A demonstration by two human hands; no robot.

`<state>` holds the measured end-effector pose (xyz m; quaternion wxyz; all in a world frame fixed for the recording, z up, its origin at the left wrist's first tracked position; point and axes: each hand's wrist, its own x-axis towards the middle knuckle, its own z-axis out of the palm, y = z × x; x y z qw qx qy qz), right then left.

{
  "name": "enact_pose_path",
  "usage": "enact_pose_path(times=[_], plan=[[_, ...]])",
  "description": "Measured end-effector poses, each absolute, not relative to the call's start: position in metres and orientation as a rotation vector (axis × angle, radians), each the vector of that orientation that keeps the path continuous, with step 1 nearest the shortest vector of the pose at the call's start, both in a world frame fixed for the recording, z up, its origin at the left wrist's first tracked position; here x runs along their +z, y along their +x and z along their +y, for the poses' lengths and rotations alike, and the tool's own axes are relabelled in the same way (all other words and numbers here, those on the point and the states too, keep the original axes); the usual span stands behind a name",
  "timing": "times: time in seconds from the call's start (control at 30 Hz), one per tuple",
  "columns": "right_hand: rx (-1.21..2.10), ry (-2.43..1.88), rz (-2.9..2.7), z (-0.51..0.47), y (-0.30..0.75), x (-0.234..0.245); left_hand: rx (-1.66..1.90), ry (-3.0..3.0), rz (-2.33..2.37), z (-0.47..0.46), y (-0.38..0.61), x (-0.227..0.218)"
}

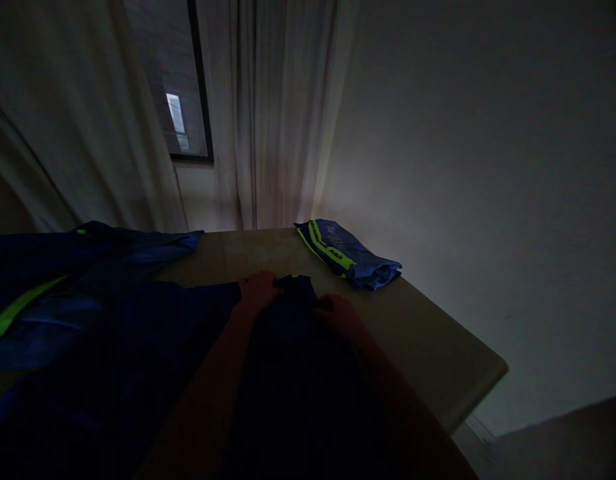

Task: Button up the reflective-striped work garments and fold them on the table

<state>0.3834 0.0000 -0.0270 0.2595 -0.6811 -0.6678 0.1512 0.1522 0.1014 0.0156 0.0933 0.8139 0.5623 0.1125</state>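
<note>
A dark blue garment [295,327] lies spread over the near part of the table, and the dim light hides most of its shape. My left hand [257,290] is closed on its far edge, fingers bent around the cloth. To the right, my right hand [339,313] pinches the same garment at its other far corner. Between the two hands a short piece of the cloth stands up, with a small lime-green spot at its top. Both forearms reach forward over the fabric, and shadow partly hides the fingertips.
A folded blue garment [345,250] with lime-green stripes and lettering lies at the table's back right. More blue clothing [53,313] with a lime stripe is heaped at left. The table [418,333] meets a wall [463,167] on the right; curtains [283,120] hang behind.
</note>
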Motion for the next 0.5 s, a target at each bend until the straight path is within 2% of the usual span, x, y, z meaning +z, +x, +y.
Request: enact_pose_path(times=[0.13,0.3,0.4,0.5], plan=[[0.334,-1.747,-1.685,0.016,0.375,-0.008,0.534,2.505,1.691,0.105,0.155,0.044],[0.062,-1.881,-1.526,0.066,0.359,0.039,1.057,2.479,1.756,0.116,0.133,0.088],[0.033,-1.882,-1.546,0.075,0.358,0.047,0.977,2.465,1.672,0.104,0.091,0.094],[0.065,-1.851,-1.621,0.052,0.365,0.040,0.756,2.515,1.517,0.067,0.031,0.074]])
